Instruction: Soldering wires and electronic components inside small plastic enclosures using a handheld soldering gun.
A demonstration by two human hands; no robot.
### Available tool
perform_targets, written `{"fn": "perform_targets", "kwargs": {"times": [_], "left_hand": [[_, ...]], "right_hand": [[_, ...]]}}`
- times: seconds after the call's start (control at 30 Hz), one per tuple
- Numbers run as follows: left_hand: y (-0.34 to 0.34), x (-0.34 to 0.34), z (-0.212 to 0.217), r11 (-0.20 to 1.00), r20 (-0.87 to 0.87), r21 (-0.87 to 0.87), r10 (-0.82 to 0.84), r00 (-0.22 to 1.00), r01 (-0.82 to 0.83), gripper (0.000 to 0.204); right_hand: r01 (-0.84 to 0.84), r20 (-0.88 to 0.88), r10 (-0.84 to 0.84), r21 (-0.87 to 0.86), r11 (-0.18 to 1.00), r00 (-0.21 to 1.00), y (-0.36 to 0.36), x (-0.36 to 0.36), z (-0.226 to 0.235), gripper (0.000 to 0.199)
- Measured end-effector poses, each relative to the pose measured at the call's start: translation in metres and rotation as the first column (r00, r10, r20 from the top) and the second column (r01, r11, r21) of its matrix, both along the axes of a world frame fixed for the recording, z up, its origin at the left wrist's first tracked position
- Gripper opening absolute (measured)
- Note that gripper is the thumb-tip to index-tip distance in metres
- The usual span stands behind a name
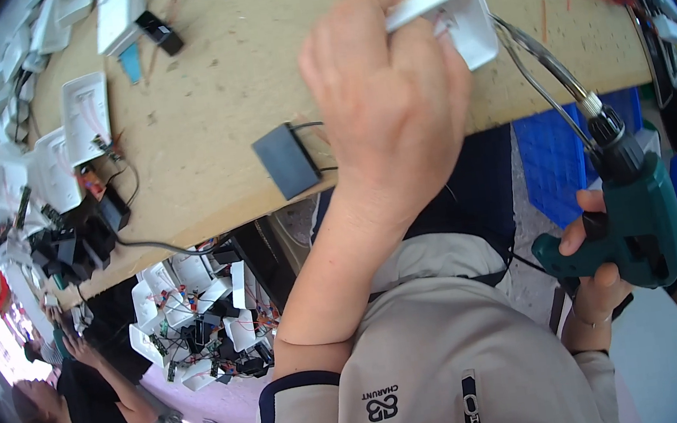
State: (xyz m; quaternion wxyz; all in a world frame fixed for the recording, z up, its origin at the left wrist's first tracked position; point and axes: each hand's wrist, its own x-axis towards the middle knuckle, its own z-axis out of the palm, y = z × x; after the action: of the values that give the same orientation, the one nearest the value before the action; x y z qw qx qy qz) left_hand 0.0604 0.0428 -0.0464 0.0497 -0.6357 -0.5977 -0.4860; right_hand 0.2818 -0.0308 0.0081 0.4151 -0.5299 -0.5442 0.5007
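Observation:
My left hand point(387, 91) is closed around a white plastic housing point(475, 30), tilted above the wooden table, its open side facing right. Inside it a bit of reddish wire shows; the rest is covered by my fingers. At the right, my right hand point(595, 252) grips a green pistol-shaped soldering gun point(647, 216) with a black collar. Its metal tip and a thin curved feed tube reach up to the edge of the housing. Whether the tip touches anything inside cannot be seen. Below my left wrist lies a flat dark box point(286, 160) with black leads.
White housings point(86, 116) with wires and small circuit boards crowd the table's left side. A black device point(159, 32) lies at the far left. Under the table sits a heap of wired housings point(199, 313). Blue crates point(551, 156) stand below right. Another person point(95, 394) is at lower left.

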Motion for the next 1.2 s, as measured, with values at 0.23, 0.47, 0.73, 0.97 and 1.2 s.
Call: {"fn": "perform_targets", "kwargs": {"times": [0.23,0.47,0.73,0.97,1.2], "left_hand": [[-0.033,-0.003,0.026,0.954,-0.003,-0.295,-0.054,0.999,0.05,0.071],[-0.047,-0.065,0.052,0.992,0.133,-0.061,0.118,0.984,-0.111,0.062],[-0.105,-0.222,0.149,0.921,0.673,0.244,0.064,0.737,-0.302,0.046],[-0.098,-0.363,0.152,0.662,-0.098,-0.094,0.737,0.668,-0.744,0.064],[-0.078,-0.33,0.149,0.455,-0.484,0.572,0.859,0.168,-0.682,0.057]], "right_hand": [[-0.067,-0.099,0.087,0.191,0.979,0.991,0.003,0.026,-0.02,0.065],[-0.025,-0.107,0.054,0.254,0.967,0.993,0.009,0.016,-0.017,0.067],[-0.078,-0.215,0.136,0.258,0.963,0.967,0.018,0.017,-0.022,0.058],[-0.112,-0.196,0.163,0.248,0.962,0.967,0.019,0.013,-0.024,0.059],[-0.068,-0.177,0.114,0.25,0.966,0.978,0.016,0.011,-0.021,0.058]]}}
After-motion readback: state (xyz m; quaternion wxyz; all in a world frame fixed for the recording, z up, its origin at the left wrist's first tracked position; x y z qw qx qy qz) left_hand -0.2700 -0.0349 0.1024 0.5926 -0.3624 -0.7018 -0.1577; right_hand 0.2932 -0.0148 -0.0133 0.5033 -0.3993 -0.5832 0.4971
